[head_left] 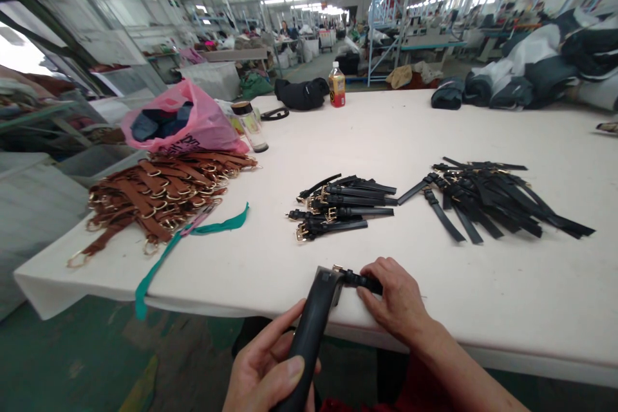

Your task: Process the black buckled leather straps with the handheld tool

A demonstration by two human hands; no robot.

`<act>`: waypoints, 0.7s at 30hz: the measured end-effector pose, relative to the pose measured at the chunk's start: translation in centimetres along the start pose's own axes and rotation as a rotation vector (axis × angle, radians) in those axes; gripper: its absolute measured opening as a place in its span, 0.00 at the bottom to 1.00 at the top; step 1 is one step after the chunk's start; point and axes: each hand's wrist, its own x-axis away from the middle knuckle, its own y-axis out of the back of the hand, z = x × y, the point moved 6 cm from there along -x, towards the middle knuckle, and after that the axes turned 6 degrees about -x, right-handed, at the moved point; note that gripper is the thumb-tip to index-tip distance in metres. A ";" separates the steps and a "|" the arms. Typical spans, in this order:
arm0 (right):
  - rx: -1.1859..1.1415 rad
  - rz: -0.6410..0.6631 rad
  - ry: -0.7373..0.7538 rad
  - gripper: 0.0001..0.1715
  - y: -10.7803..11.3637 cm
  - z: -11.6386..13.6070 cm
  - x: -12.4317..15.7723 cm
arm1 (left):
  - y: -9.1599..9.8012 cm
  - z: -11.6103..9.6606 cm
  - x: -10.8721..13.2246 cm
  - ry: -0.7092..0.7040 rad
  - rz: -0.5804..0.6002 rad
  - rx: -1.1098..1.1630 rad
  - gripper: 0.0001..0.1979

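My left hand is wrapped round a long black clipper-shaped handheld tool, thumb along its body. The tool's wider head meets the buckle end of a short black buckle strap at the table's near edge. Thumb and fingers of my right hand grip that strap and hide its other end. Beyond my hands lies a small pile of black buckle straps with gold buckles. A larger, looser pile of black straps spreads out to the right.
On the white table, brown straps with gold rings are heaped left, beside a teal ribbon. Behind them stand a pink bag and a clear bottle. A drink bottle and dark rolled bundles line the far edge.
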 end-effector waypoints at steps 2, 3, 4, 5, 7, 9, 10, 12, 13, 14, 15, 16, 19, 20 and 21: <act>0.000 -0.001 -0.001 0.06 0.0 0.0 0.0 | -0.3 -0.3 -0.5 -0.004 0.021 -0.013 0.31; -0.001 -0.003 -0.001 0.06 0.0 0.0 0.0 | -0.4 -0.6 -0.7 -0.009 0.029 -0.021 0.31; -0.002 -0.005 -0.001 0.06 -0.1 0.0 0.0 | -0.6 -0.9 -1.0 -0.017 0.034 -0.027 0.31; -0.001 -0.008 -0.001 0.06 -0.1 0.0 0.0 | -0.8 -1.2 -1.4 -0.025 0.035 -0.032 0.31; 0.002 -0.015 -0.003 0.06 -0.1 0.0 0.0 | -1.1 -1.7 -2.0 -0.040 0.031 -0.034 0.30; 0.005 -0.021 -0.005 0.07 0.0 0.0 0.1 | -1.4 -2.0 -2.4 -0.056 0.031 -0.026 0.30; 0.007 -0.026 -0.005 0.07 0.0 -0.1 0.1 | -1.4 -2.1 -2.5 -0.063 0.029 -0.022 0.30; 0.011 -0.035 0.001 0.07 0.0 -0.1 0.2 | -1.2 -2.2 -2.6 -0.070 0.020 -0.014 0.31; 0.011 -0.037 0.005 0.07 0.0 -0.1 0.2 | -1.0 -2.2 -2.6 -0.072 0.013 -0.011 0.32; 0.008 -0.037 0.007 0.07 0.0 -0.1 0.2 | -0.7 -2.2 -2.4 -0.074 0.005 -0.007 0.33; 0.004 -0.038 0.006 0.07 0.0 -0.1 0.2 | -0.4 -2.2 -2.3 -0.075 -0.002 -0.003 0.33; -0.002 -0.038 0.002 0.07 0.0 -0.1 0.2 | -0.1 -2.2 -2.0 -0.076 -0.008 -0.001 0.34; -0.019 -0.037 -0.015 0.06 0.0 -0.2 0.2 | 0.6 -1.8 -1.3 -0.072 -0.013 0.008 0.35; -0.022 -0.037 -0.022 0.06 0.0 -0.2 0.2 | 0.7 -1.6 -1.0 -0.068 -0.006 0.012 0.35; -0.024 -0.037 -0.026 0.06 0.0 -0.2 0.2 | 0.7 -1.4 -0.8 -0.064 0.005 0.016 0.35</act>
